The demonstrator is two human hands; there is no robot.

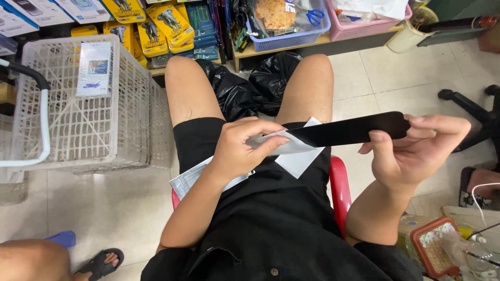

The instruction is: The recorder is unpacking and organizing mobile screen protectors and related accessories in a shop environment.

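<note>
At the far left a white plastic basket stands on the floor, with a flat white box leaning inside it. A sandalled foot of another person shows at the near left corner. Behind the basket, a low shelf carries yellow packets, a blue tray and a pink tray.

The person sits on a red stool with a silvery pouch lying on the lap. The left hand pinches a thin white sheet between thumb and forefinger, its grip narrow and closed on the sheet's edge. Just right of it, the sheet meets a long black strip, which is held level above the knees. The right hand holds the strip's far-right end, fingers closed lightly along its edges.

The sheet appears to be coming away from the strip's left end. To do this well, I judge it best to keep the strip flat and held by its edges only, pull the sheet low and slowly along the strip's length, and keep fingertips off the bared face.

At the near right, a red-rimmed box and white cables lie on a cluttered surface.
</note>
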